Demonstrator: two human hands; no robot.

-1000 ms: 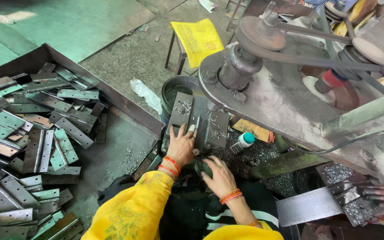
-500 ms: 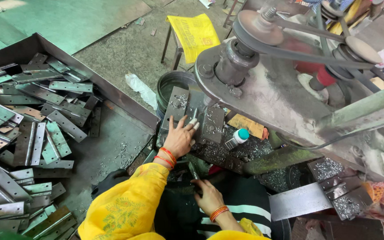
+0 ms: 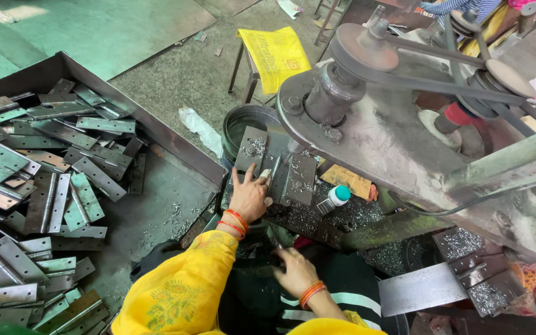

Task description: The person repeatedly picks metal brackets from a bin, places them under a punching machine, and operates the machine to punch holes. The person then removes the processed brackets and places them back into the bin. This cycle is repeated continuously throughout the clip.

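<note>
Item: my left hand [image 3: 250, 197], fingers spread, flat on the metal hinge plate [image 3: 275, 164] on the machine's surface, at its near edge beside the small bottle [image 3: 332, 200]. My right hand [image 3: 294, 271], fingers loosely curled (on what, I cannot tell), low by my lap. Tray of hinges [image 3: 38, 186] at left.

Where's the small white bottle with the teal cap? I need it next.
In the head view the bottle lies tilted on the machine bed among metal shavings, just right of the hinge plate, which the left hand presses.
</note>
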